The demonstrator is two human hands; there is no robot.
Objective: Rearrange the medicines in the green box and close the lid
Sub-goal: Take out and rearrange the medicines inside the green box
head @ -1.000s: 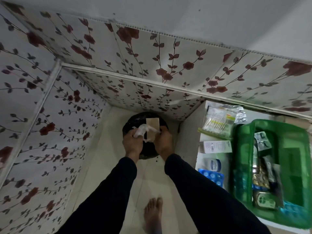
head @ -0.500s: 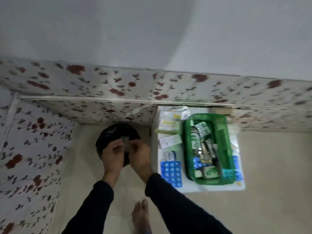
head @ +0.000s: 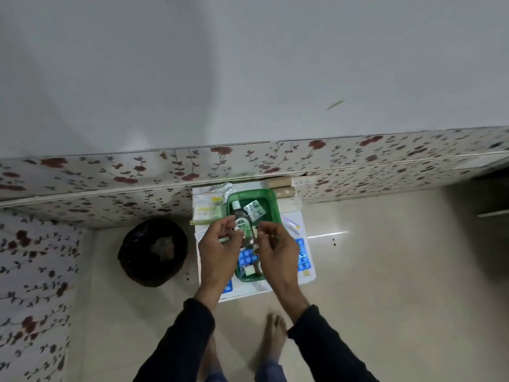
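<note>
Green plastic box (head: 271, 199), lid off, is set on a white sheet (head: 296, 219) on the tiled floor against the floral wall panel. A green bottle (head: 241, 221) and a silver blister strip (head: 254, 209) are seen inside. Left hand (head: 219, 250) and right hand (head: 278, 253) are held above it, fingers loosely curled and parted, nothing pinched. A black bin (head: 153, 255) is placed to the left.

dim, flat indoor light | glare streak on floor (head: 327, 235) | soft blur | wide-angle bending
</note>
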